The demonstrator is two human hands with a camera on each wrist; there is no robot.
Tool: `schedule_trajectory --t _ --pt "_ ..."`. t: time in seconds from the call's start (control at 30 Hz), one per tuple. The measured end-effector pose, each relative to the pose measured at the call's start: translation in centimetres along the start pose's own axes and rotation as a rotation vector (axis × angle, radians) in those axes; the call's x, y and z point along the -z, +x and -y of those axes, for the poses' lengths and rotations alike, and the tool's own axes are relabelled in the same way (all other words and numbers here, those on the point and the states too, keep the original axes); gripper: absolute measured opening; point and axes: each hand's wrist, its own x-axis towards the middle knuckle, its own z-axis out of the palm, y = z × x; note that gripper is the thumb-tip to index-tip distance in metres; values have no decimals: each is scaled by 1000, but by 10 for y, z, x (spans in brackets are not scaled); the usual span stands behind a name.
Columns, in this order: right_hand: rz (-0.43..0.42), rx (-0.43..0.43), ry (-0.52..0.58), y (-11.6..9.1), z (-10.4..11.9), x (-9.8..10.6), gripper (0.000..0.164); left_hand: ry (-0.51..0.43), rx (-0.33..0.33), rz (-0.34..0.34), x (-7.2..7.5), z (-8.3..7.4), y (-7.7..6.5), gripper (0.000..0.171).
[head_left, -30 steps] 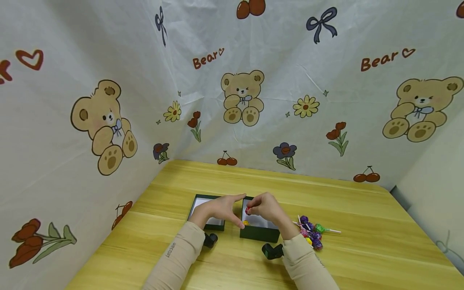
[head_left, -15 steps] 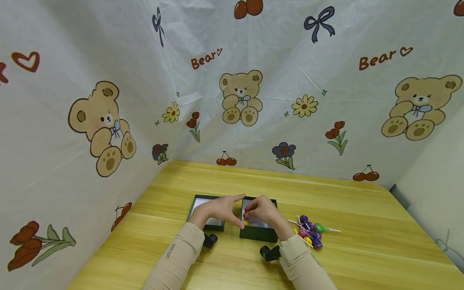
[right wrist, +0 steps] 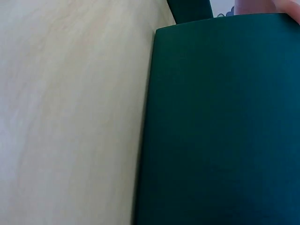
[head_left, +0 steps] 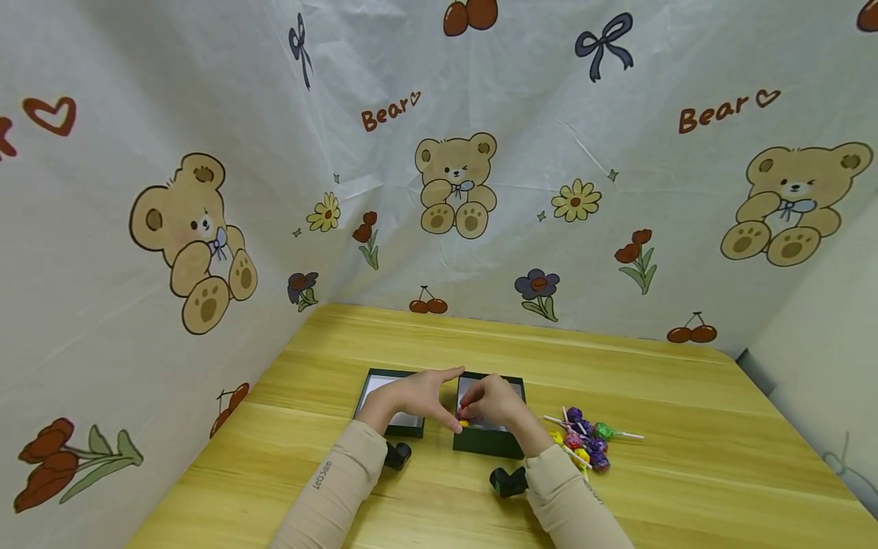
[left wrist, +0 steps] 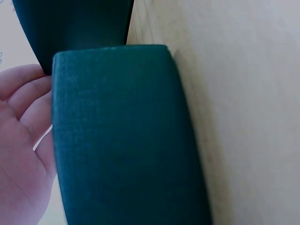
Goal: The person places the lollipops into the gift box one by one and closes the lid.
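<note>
Two dark green, white-lined box halves lie side by side in the head view: a shallower left one (head_left: 406, 431) and a deeper right one (head_left: 488, 443). My left hand (head_left: 420, 393) reaches over the left half, fingers and thumb spread, the tips at the near side of the right box. In the left wrist view, that hand's palm (left wrist: 21, 140) shows behind a green wall. Inside the right box, my right hand (head_left: 497, 401) pinches a small red-wrapped candy (head_left: 461, 412), probably a lollipop, mostly covered by the fingers. A yellow one (head_left: 464, 423) lies just below it.
To the right of the boxes, several lollipops (head_left: 579, 438) lie heaped on the wooden table (head_left: 686, 473), in purple, pink, yellow and green wrappers. A white cloth (head_left: 384, 252) printed with bears hangs behind and at the left.
My right hand has shifted slightly left and lowered the red candy towards the yellow one in the box's near left corner. My left hand stays in place.
</note>
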Motion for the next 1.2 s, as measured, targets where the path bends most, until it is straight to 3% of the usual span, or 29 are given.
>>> schedule_trajectory --t 0.33,0.97,1.2 --pt "27 24 -27 -3 1 2 3 2 -3 3 1 0 1 109" --pt "169 62 18 0 -5 8 7 -7 6 5 2 -1 1 109" --pt "173 64 16 0 -4 7 6 -12 1 8 1 0 0 109"
